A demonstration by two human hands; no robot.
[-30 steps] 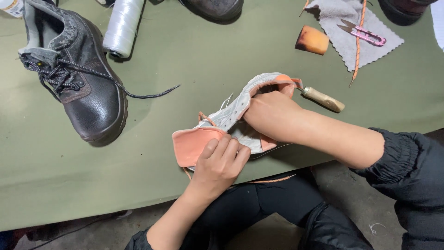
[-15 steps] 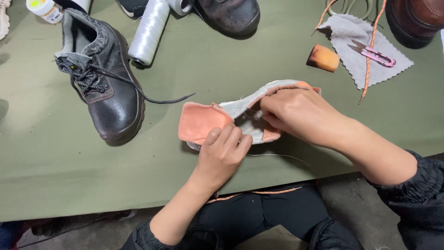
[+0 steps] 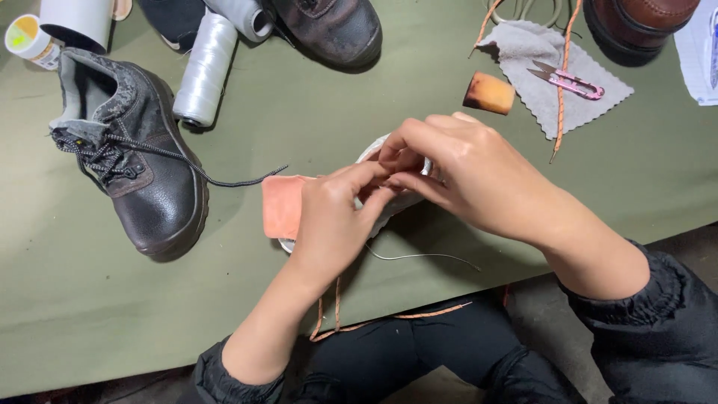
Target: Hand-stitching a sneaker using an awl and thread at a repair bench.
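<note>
- the counter (image 3: 449, 90) is covered in dull olive-green cloth; its near edge runs along the bottom, and a strip of grey floor (image 3: 538, 307) shows past it at 5 o'clock.
- at the centre, both hands work on a small shoe (image 3: 283, 206) with a peach-pink toe and a white-grey upper, lying on the counter.
- the left hand (image 3: 333, 217) lies over the shoe's middle, fingers curled and gripping it.
- the right hand (image 3: 456, 168) comes in from 4 o'clock, its fingertips pinched on the shoe's upper edge just beside the left fingers; what they pinch is too small to tell.
- a pale thread (image 3: 426, 256) trails from under the hands toward 4 o'clock.
- an orange cord (image 3: 336, 314) hangs over the counter's edge at 6 o'clock.
- a black laced boot (image 3: 149, 179) lies at 9 o'clock, one lace stretched toward the shoe.
- a white thread spool (image 3: 203, 71) lies at 11 o'clock, near the boot.
- a dark shoe (image 3: 329, 30) sits at 12 o'clock.
- at 1 o'clock lie an orange block (image 3: 488, 93) and a grey cloth (image 3: 523, 52) carrying pink snips (image 3: 572, 80).
- a brown shoe (image 3: 643, 22) sits at 2 o'clock.
</note>
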